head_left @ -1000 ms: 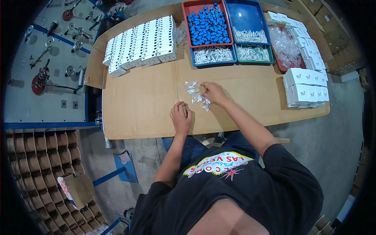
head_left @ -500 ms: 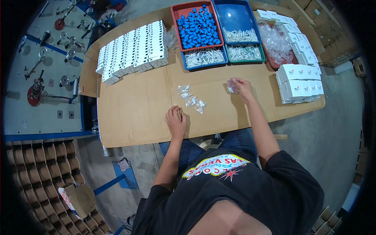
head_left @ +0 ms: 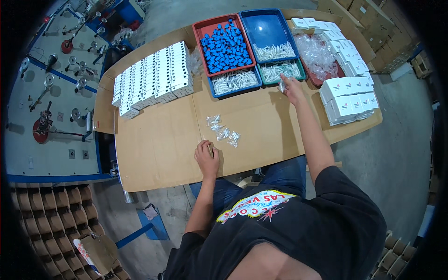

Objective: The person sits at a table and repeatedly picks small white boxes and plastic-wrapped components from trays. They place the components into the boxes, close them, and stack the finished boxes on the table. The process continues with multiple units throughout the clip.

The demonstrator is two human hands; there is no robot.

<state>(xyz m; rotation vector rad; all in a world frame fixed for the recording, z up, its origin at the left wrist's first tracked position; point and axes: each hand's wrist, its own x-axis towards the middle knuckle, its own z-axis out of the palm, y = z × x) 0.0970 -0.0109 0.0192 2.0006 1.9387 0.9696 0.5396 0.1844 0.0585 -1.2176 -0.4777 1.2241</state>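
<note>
My right hand (head_left: 293,91) is closed, pinching a small clear plastic bag (head_left: 281,86) just in front of the green tray (head_left: 304,76). White slim pieces (head_left: 280,70) lie heaped in that tray. Low on the table, my left hand (head_left: 206,158) rests with loosely curled fingers and its thumb apart; I see nothing in it. Just beyond it lie several small clear bags (head_left: 223,134) with whitish pieces inside, in a loose group.
Behind are a red tray (head_left: 197,29) of blue pieces and blue trays (head_left: 268,28) with white pieces. White boxes (head_left: 154,79) stand in rows at left; more white boxes (head_left: 347,100) are stacked at right, beside clear plastic bags (head_left: 317,53). Brown cardboard (head_left: 158,149) covers the table.
My right hand has moved away from me with its small bag, up to the green tray. My left hand stays by the group of bags. The whole view has shifted slightly.
</note>
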